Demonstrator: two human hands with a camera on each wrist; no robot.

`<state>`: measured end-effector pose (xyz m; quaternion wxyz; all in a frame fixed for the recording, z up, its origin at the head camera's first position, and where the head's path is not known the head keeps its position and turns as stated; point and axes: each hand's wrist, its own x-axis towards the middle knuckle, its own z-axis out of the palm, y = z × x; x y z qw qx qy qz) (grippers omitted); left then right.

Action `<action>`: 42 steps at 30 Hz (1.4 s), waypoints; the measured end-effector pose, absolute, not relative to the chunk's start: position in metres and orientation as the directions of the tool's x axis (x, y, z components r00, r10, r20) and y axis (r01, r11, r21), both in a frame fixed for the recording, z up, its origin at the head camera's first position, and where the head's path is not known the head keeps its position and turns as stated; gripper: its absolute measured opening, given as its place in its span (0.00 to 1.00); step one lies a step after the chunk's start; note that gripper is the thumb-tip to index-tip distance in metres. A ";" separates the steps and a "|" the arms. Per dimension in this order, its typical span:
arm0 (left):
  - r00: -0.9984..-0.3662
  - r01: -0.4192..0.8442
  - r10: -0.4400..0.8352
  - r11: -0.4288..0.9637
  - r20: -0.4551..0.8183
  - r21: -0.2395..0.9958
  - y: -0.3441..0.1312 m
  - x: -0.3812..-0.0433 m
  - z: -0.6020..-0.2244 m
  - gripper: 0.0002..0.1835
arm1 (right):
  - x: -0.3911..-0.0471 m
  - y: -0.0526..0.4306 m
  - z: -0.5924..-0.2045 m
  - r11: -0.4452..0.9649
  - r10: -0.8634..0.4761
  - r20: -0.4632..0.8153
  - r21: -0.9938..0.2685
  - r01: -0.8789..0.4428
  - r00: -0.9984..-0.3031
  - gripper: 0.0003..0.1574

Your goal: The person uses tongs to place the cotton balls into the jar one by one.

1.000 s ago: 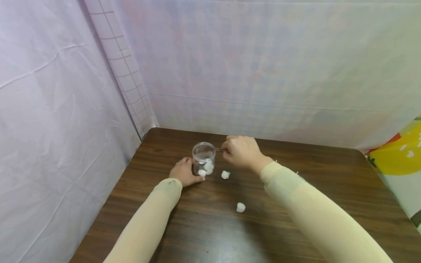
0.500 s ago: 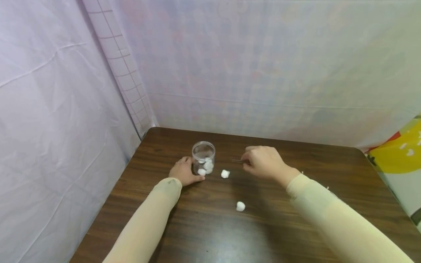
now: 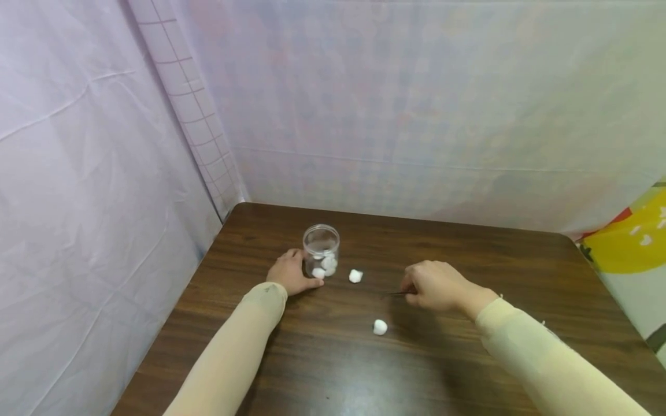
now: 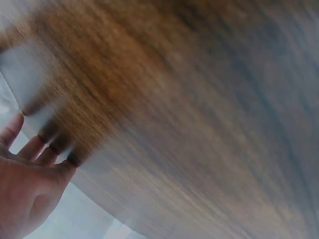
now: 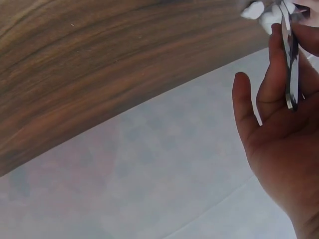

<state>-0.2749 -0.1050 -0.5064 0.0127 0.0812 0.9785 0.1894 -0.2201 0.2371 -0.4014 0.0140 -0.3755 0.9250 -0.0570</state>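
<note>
A clear round jar (image 3: 321, 245) stands upright on the dark wood table, with several white cotton balls (image 3: 329, 263) inside. My left hand (image 3: 291, 274) holds it low on its left side, thumb across the front and fingers toward the back. In the left wrist view, the left hand's fingertips (image 4: 47, 149) are close to the wood. My right hand (image 3: 434, 283) pinches metal tweezers (image 5: 291, 69), whose tips point left over the table. One loose cotton ball (image 3: 355, 276) lies right of the jar; another cotton ball (image 3: 380, 327) lies nearer, just left of and below the right hand.
The wood table (image 3: 494, 254) ends at a pale patterned curtain (image 3: 416, 115) along the back. White cloth (image 3: 93, 202) hangs on the left side. Yellow printed fabric (image 3: 624, 248) shows past the right edge.
My right hand has drawn the tweezers away from the jar's mouth, moving right and nearer, lower over the table. The left hand, jar and both loose cotton balls have stayed in place.
</note>
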 end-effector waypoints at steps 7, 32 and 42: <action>-0.987 0.154 0.163 0.916 0.007 0.371 -0.106 -0.274 -0.509 0.50 | -0.213 0.241 -0.408 0.693 -0.713 -0.020 -0.167 -0.701 -0.701 0.04; -0.987 0.154 0.164 0.912 0.007 0.379 -0.105 -0.274 -0.509 0.50 | -0.205 0.229 -0.424 0.672 -0.738 -0.072 -0.160 -0.723 -0.671 0.07; -0.986 0.157 0.165 0.909 0.013 0.385 -0.106 -0.276 -0.508 0.50 | -0.207 0.228 -0.424 0.655 -0.753 -0.047 -0.147 -0.741 -0.656 0.08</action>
